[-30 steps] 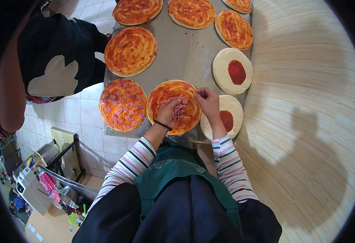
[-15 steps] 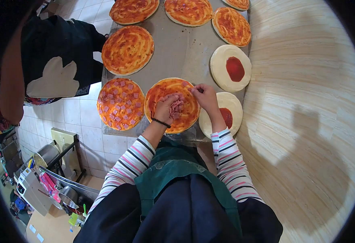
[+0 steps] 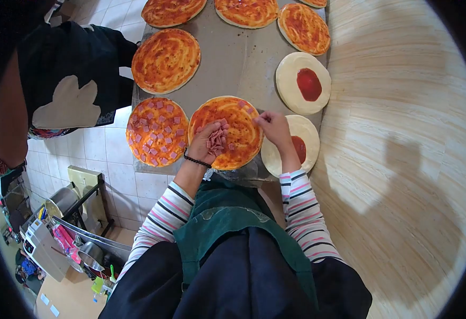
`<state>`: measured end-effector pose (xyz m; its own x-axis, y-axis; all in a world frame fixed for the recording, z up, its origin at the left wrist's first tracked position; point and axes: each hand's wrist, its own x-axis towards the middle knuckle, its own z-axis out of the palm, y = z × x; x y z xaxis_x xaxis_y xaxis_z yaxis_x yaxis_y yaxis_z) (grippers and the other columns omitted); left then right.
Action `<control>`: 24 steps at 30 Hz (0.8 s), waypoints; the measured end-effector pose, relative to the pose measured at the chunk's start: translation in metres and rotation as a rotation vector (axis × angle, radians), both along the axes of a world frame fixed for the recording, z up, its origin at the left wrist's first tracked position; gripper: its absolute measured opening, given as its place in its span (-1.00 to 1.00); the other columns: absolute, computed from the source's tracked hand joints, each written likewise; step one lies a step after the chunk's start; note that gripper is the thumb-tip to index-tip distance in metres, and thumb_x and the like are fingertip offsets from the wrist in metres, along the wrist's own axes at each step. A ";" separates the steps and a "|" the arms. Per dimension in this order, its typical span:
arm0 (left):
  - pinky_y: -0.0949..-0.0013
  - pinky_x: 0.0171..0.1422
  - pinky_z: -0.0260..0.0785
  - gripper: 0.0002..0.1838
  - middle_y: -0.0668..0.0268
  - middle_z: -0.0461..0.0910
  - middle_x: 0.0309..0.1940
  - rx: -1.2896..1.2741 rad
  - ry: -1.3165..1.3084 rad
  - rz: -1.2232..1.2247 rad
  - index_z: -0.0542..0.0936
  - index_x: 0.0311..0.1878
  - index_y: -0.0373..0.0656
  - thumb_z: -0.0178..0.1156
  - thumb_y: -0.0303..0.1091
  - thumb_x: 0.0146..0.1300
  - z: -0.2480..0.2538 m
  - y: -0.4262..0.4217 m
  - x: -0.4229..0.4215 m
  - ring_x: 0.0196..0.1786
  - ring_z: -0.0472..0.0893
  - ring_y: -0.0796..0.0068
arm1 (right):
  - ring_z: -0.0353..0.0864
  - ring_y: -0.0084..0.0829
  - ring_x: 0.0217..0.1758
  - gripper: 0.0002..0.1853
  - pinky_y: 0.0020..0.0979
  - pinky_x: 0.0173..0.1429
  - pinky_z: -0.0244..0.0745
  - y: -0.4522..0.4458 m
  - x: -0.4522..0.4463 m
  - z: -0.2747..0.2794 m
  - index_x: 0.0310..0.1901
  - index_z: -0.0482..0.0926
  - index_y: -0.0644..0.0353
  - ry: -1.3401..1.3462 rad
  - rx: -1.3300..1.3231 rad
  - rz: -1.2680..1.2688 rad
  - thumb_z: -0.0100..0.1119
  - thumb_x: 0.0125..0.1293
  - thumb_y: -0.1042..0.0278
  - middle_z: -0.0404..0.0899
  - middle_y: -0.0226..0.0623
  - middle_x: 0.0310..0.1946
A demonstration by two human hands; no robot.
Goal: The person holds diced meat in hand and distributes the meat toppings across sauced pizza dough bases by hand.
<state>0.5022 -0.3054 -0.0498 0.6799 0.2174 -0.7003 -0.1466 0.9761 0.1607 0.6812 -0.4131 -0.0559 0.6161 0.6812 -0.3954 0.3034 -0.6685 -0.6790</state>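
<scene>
My left hand (image 3: pixel 202 147) is cupped around a heap of pink diced ham (image 3: pixel 217 140), over the left half of a sauced pizza base (image 3: pixel 238 114). My right hand (image 3: pixel 273 127) has its fingertips pinched together at that base's right edge; what is between them is too small to make out. A few ham pieces lie near the base's upper right edge and one near its middle. To the left sits a pizza dotted with ham squares (image 3: pixel 157 133). Under my right wrist lies a pale dough round (image 3: pixel 307 133) with a red sauce patch, partly covered by my arm.
Several sauced bases, one of them a left base (image 3: pixel 166 61), and another pale dough round (image 3: pixel 289 82) lie on the metal table (image 3: pixel 233 58). A person in a dark apron (image 3: pixel 79 64) stands at the left. A pale wall (image 3: pixel 392 106) borders the right.
My left hand has shifted left with the ham, uncovering more of the base. My right hand has moved slightly right. More ham pieces show on the base.
</scene>
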 end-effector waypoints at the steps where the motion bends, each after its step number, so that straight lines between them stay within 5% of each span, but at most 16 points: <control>1: 0.55 -0.44 0.46 -0.80 0.34 0.55 -0.39 -0.006 -0.003 -0.005 0.47 -0.19 -0.22 0.05 -0.39 0.11 0.001 -0.001 0.001 -0.45 0.55 0.62 | 0.50 -0.26 -0.52 -0.81 -0.33 -0.40 0.36 -0.001 -0.002 0.001 -0.53 0.55 0.19 -0.002 -0.001 -0.001 0.15 -0.09 0.24 0.50 -0.20 -0.63; 4: 0.57 -0.43 0.45 -0.80 0.32 0.54 -0.39 -0.010 -0.042 -0.005 0.47 -0.19 -0.25 0.05 -0.41 0.11 0.002 -0.005 0.003 -0.43 0.55 0.60 | 0.50 -0.29 -0.50 -0.83 -0.33 -0.38 0.35 0.008 -0.006 0.011 -0.51 0.54 0.16 -0.176 -0.213 0.026 0.13 -0.09 0.24 0.49 -0.22 -0.61; 6: 0.58 -0.43 0.45 -0.80 0.31 0.54 -0.40 -0.013 -0.073 -0.007 0.46 -0.19 -0.27 0.05 -0.42 0.11 0.005 -0.006 0.002 -0.42 0.55 0.58 | 0.49 -0.29 -0.47 -0.84 -0.31 -0.36 0.34 0.010 -0.003 -0.003 -0.51 0.53 0.15 -0.091 0.135 -0.089 0.14 -0.10 0.25 0.50 -0.25 -0.58; 10: 0.58 -0.41 0.44 -0.80 0.31 0.53 -0.41 0.011 -0.036 -0.013 0.46 -0.19 -0.28 0.05 -0.42 0.12 0.011 -0.010 0.002 -0.41 0.55 0.56 | 0.48 -0.25 -0.48 -0.85 -0.28 -0.36 0.34 0.019 -0.001 -0.016 -0.49 0.52 0.16 -0.070 0.186 -0.113 0.13 -0.10 0.28 0.51 -0.26 -0.56; 13: 0.57 -0.42 0.44 -0.81 0.30 0.53 -0.42 0.027 -0.054 -0.039 0.46 -0.20 -0.27 0.06 -0.43 0.11 0.016 -0.009 -0.002 -0.42 0.55 0.56 | 0.49 -0.32 -0.51 -0.85 -0.35 -0.38 0.36 0.020 -0.013 0.003 -0.47 0.53 0.19 -0.379 0.054 0.085 0.14 -0.06 0.32 0.51 -0.28 -0.58; 15: 0.57 -0.43 0.44 -0.83 0.29 0.53 -0.43 0.012 -0.059 -0.060 0.46 -0.22 -0.27 0.06 -0.43 0.10 0.016 -0.014 -0.002 -0.43 0.55 0.57 | 0.48 -0.47 -0.53 -0.86 -0.47 -0.40 0.37 0.015 -0.029 0.015 -0.45 0.53 0.25 0.134 0.343 -0.113 0.16 -0.04 0.36 0.51 -0.30 -0.58; 18: 0.58 -0.46 0.43 -0.88 0.29 0.53 -0.47 0.049 -0.006 -0.040 0.47 -0.28 -0.25 0.06 -0.44 0.10 0.007 -0.027 -0.001 -0.47 0.55 0.58 | 0.46 -0.64 -0.47 -0.89 -0.60 -0.37 0.35 0.005 -0.059 0.046 -0.42 0.51 0.32 0.280 0.277 -0.049 0.15 0.00 0.48 0.52 -0.39 -0.58; 24: 0.63 -0.52 0.39 -0.91 0.31 0.53 -0.53 0.006 -0.041 -0.108 0.48 -0.34 -0.24 0.05 -0.45 0.10 -0.001 -0.052 -0.008 -0.53 0.52 0.61 | 0.46 -0.61 -0.57 -0.92 -0.59 -0.43 0.35 -0.024 -0.067 0.043 -0.45 0.52 0.30 0.335 0.263 -0.121 0.12 -0.02 0.51 0.51 -0.34 -0.64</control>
